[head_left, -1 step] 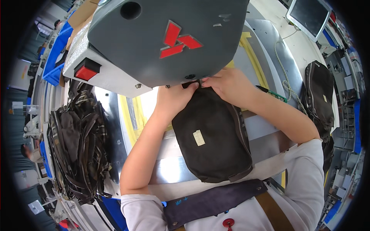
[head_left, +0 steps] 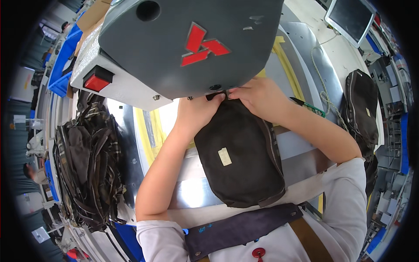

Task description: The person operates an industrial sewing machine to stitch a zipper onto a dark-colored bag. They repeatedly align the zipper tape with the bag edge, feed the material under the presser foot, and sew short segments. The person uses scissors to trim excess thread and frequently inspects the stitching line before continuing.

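From where I stand, both hands meet at the far end of a dark fabric pouch, right at the machine's edge. The left hand (head_left: 194, 112) has its thumb bent over the cloth, and the right hand (head_left: 263, 99) pinches just beside it, fingers and thumb drawn in narrow; some of the left fingers are hidden from me. The pouch (head_left: 244, 139) lies flat between the forearms, over the metal-topped table (head_left: 187, 190), its near end toward the person's body.

I'd judge it light and soft — cloth that sags and folds rather than breaks, with little slip to it. The zipper (head_left: 272, 146) along its right side looks like the stiffest part and might drag that edge around. I'd take it by the doubled edge at the far end, one pinch each side, and leave the pale label patch (head_left: 224, 156) alone.

Just beyond hangs the grey machine head (head_left: 144, 48), close over the fingertips. A small green-handled tool (head_left: 313, 108) rests past the right forearm. Farther out, dark bags (head_left: 89, 161) are heaped at left — limp, tangled — and another dark pouch (head_left: 363, 107) lies at right.
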`<state>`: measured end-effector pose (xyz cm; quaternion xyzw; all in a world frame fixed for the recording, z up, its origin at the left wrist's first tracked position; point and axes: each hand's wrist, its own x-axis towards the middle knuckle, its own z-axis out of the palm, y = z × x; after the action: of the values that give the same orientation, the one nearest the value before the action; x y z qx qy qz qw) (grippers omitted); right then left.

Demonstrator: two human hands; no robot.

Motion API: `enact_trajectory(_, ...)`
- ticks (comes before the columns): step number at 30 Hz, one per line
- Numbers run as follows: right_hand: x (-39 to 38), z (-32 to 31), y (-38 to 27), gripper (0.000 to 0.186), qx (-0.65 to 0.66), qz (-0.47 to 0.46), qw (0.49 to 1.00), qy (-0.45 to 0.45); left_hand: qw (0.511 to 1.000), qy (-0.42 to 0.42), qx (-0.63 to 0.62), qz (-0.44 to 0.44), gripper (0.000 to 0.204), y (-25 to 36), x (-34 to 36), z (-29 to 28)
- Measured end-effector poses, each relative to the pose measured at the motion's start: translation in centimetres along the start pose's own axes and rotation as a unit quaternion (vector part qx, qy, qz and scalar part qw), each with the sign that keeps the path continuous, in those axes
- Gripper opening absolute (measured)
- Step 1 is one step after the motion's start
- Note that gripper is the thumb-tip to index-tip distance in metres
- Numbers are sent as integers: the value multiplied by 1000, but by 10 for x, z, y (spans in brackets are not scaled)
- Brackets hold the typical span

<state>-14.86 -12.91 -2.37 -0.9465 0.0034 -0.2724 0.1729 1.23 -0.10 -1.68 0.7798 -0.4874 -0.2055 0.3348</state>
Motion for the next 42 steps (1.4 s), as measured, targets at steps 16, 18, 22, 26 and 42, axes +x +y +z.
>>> enact_trajectory(16,-1,1,-8,19,-120,-74,989,-39,991,91,8,97,19,-6,-2,13)
enact_trajectory(18,-2,2,-11,18,-149,-81,985,-40,992,76,11,98,19,-7,0,12)
enact_trajectory(22,0,2,-11,16,-140,-65,987,-42,991,84,55,94,27,-11,-5,8)
enact_trajectory(26,-4,3,-9,15,-130,-47,990,-30,942,130,192,241,28,12,-38,5)
enact_trajectory(42,6,-8,-5,17,157,314,935,-45,950,34,160,267,36,1,-37,-3)
